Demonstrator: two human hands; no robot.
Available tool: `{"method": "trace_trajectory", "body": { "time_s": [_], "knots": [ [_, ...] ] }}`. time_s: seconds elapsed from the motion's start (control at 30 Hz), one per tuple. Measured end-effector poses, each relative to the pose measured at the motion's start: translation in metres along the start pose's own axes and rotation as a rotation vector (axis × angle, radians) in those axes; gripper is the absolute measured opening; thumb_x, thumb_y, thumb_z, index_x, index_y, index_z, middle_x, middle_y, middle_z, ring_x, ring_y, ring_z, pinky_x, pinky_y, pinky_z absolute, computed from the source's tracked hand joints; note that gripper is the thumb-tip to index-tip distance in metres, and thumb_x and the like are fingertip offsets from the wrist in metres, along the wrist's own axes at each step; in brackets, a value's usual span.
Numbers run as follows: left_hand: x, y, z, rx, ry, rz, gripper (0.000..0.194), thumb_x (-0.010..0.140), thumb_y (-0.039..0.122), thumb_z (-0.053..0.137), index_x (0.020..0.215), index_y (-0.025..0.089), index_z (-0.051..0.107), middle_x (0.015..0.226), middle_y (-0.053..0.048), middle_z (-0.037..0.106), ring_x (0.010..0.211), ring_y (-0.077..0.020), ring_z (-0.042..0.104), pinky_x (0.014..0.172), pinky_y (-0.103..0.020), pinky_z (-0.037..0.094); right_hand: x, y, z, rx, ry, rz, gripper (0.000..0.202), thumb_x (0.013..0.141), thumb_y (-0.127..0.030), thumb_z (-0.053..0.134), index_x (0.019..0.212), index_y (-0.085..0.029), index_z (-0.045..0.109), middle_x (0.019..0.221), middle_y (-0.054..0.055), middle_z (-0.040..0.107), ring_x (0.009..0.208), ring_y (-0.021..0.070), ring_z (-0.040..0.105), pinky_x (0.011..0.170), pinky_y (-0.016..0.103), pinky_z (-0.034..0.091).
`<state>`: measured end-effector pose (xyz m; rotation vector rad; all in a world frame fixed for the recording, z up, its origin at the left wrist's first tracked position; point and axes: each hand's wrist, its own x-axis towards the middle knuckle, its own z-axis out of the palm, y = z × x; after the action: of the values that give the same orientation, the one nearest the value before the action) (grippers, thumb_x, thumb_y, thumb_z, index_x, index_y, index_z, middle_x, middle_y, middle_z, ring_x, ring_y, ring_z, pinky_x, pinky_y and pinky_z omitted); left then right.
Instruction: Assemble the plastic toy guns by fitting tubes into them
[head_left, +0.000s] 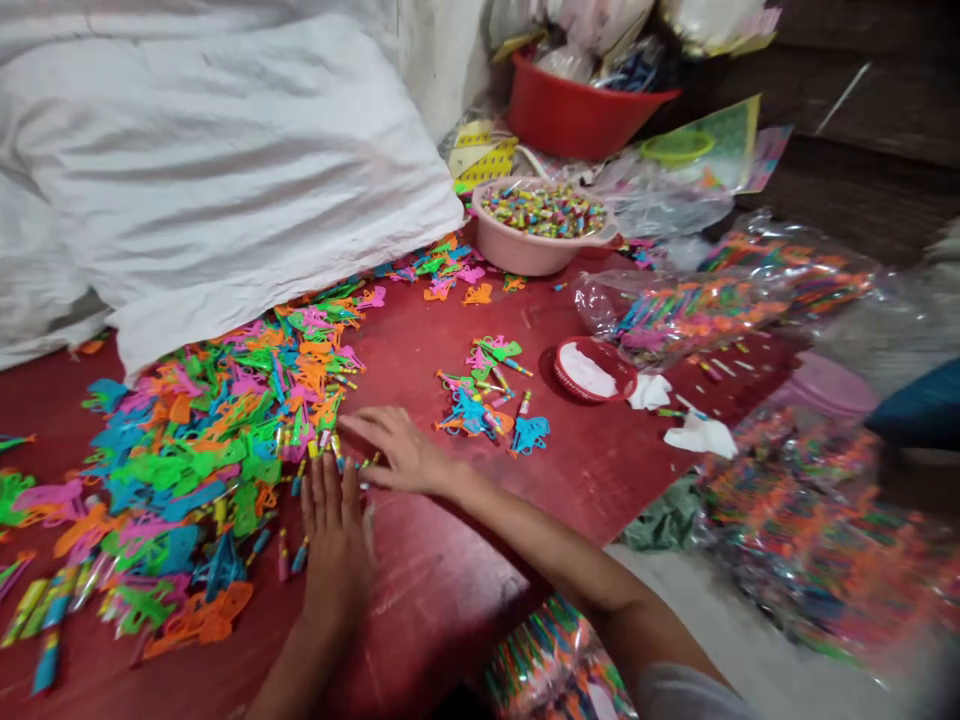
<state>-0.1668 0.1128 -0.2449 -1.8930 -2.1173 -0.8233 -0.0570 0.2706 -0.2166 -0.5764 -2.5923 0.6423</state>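
Note:
My left hand [334, 525] lies palm down with its fingers stretched out, at the right edge of a large heap of bright plastic toy pieces [180, 460]. Its fingertips touch small striped tubes [313, 450] at the heap's edge. From the right my right hand [401, 450] reaches in, its fingers extended and its thumb apart, close to the left fingertips. Neither hand shows anything gripped, though the right palm is hidden. Beyond the right hand lies a smaller group of plastic pieces [487, 395] in green, blue, pink and orange, with tubes among them.
On the red tabletop [570, 480] stand a small red basket [562, 375] of white material and a pink basin [517, 250] full of small tubes. Filled clear bags [697, 310] lie at the right. A white sack [247, 170] borders the heap behind.

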Motion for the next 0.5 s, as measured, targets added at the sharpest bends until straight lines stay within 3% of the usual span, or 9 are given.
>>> {"method": "trace_trajectory", "body": {
  "time_s": [0.1,0.17,0.27,0.37,0.5],
  "knots": [
    [0.031,0.009,0.028,-0.087,-0.041,0.042,0.069,0.099,0.025,0.048,0.161,0.012,0.02,0.167,-0.024,0.02,0.157,-0.034,0.012,0.123,-0.06,0.028,0.027,0.06,-0.043,-0.118,0.244,0.153,0.057,0.097,-0.047,0.053,0.151,-0.028,0.047,0.145,0.011,0.057,0.136,0.0271,0.05,0.115,0.045,0.038],
    [0.057,0.014,0.055,-0.075,-0.094,0.043,0.061,0.1,0.031,0.048,0.154,0.006,0.035,0.163,-0.027,0.028,0.156,-0.0356,0.018,0.122,-0.06,0.03,0.047,0.115,-0.074,-0.194,0.427,0.36,0.05,0.099,-0.041,0.049,0.144,-0.019,0.053,0.142,0.017,0.056,0.136,0.0275,0.048,0.115,0.045,0.037],
    [0.096,0.021,0.093,-0.005,-0.179,0.004,0.056,0.099,0.032,0.047,0.145,0.0,0.048,0.157,-0.031,0.037,0.153,-0.0391,0.027,0.121,-0.063,0.029,0.068,0.201,-0.12,-0.271,0.559,0.746,0.047,0.099,-0.035,0.05,0.14,-0.012,0.055,0.143,0.023,0.053,0.135,0.0295,0.047,0.111,0.046,0.039],
    [0.117,0.029,0.112,0.074,-0.203,-0.032,0.057,0.1,0.033,0.045,0.145,-0.001,0.049,0.155,-0.033,0.038,0.151,-0.0423,0.031,0.12,-0.07,0.023,0.063,0.268,-0.163,-0.326,0.617,1.084,0.049,0.096,-0.037,0.057,0.137,-0.011,0.056,0.146,0.028,0.047,0.134,0.0358,0.047,0.105,0.053,0.041],
    [0.117,0.034,0.12,0.12,-0.153,-0.033,0.057,0.101,0.032,0.041,0.148,0.001,0.046,0.158,-0.032,0.033,0.152,-0.0433,0.028,0.12,-0.074,0.015,0.032,0.322,-0.203,-0.382,0.707,1.251,0.045,0.101,-0.036,0.047,0.133,-0.006,0.055,0.15,0.035,0.035,0.138,0.0401,0.039,0.103,0.06,0.036]
  ]
}}
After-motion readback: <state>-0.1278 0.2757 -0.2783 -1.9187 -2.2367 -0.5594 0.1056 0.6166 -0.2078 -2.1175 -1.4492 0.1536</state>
